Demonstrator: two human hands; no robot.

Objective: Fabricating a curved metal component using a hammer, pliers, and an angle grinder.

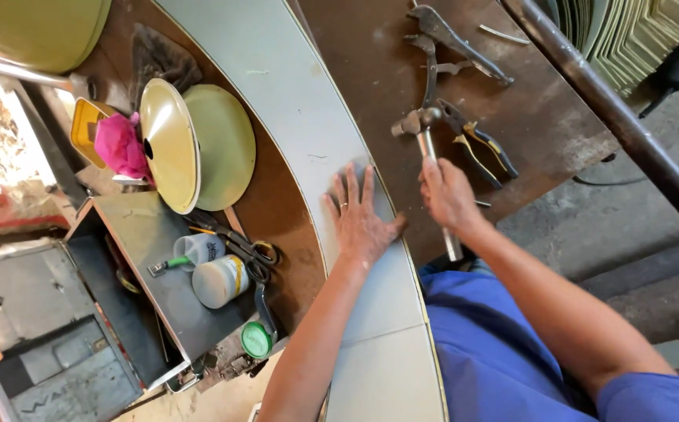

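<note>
A worker in a blue garment (503, 352) hammers a curved grey sheet-metal strip (308, 109) on a rusty brown steel bench (370, 62).

Left hand (360, 219) lies flat and spread on the strip; right hand (449, 195) grips a steel-handled hammer (425, 148), raised just beside. A glancing blow at the edge could likely catch the fingers.

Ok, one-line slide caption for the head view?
Left hand flat on curved metal sheet, right hand gripping hammer beside pliers.

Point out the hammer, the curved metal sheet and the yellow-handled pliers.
hammer (411, 123): head view, on its metal head.
curved metal sheet (292, 86): head view, on its bare grey face.
yellow-handled pliers (476, 144): head view, on the handles.
</note>
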